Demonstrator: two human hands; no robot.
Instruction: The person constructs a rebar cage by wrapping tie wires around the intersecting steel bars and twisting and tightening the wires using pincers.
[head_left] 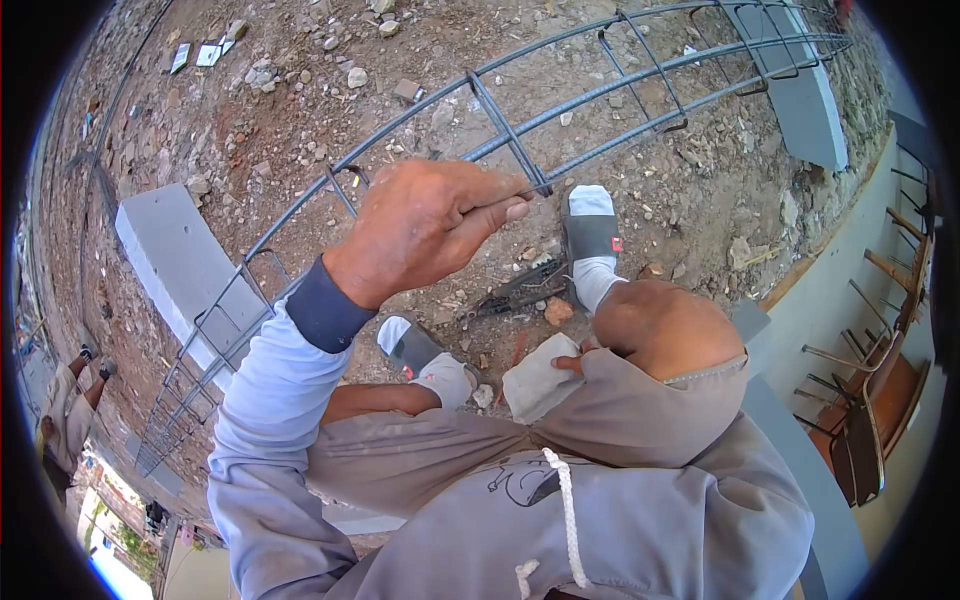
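Observation:
A long cage of steel rebar [590, 95] with rectangular stirrups curves across the view. My left hand [425, 225] is at the cage, its fingers pinched together by a stirrup corner; a thin dark wire end [541, 188] shows at the fingertips. What else the fingers hold is hidden. Low between my legs, my right hand [575, 360] is mostly hidden behind my knee and trousers, with a few fingers against a pale grey block [537, 380]. On the dirt between my feet lies a dark, worn tool or scrap [520, 290], beside a reddish stone [558, 312].
Grey blocks stand under the cage at left [185, 265] and upper right [800, 105]. Stones and rubble litter the ground. Stacked chairs [880, 370] are at the right by a pale wall. Another person's legs [80, 400] show at far left.

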